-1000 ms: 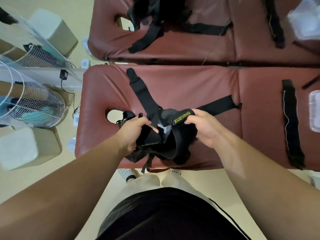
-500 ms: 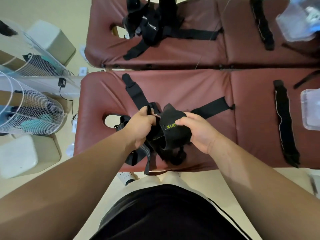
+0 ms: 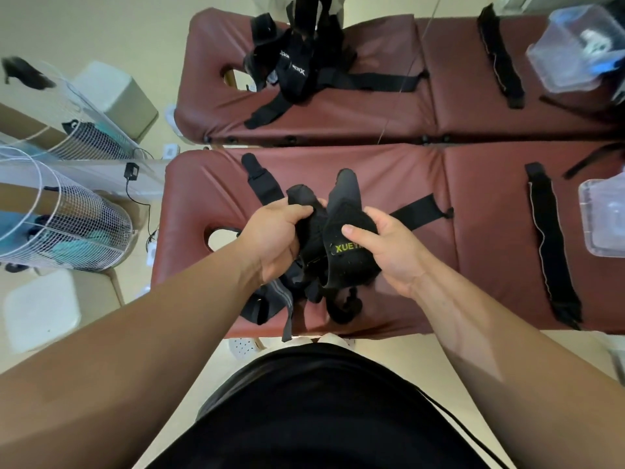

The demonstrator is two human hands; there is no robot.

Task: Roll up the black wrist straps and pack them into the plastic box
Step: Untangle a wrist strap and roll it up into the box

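black wrist straps (image 3: 341, 262) bunched, plastic box (image 3: 603, 218) right

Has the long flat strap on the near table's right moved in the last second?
No. The long flat strap still lies just right of the seam of the near table, short of the plastic box; only the camera shifted.

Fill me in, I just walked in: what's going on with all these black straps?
A person stands at a maroon padded table. The left hand and right hand both grip a bunched black wrist strap with yellow lettering, apparently partway through rolling it. A second strap lies flat to the right, near a clear plastic box on the table.
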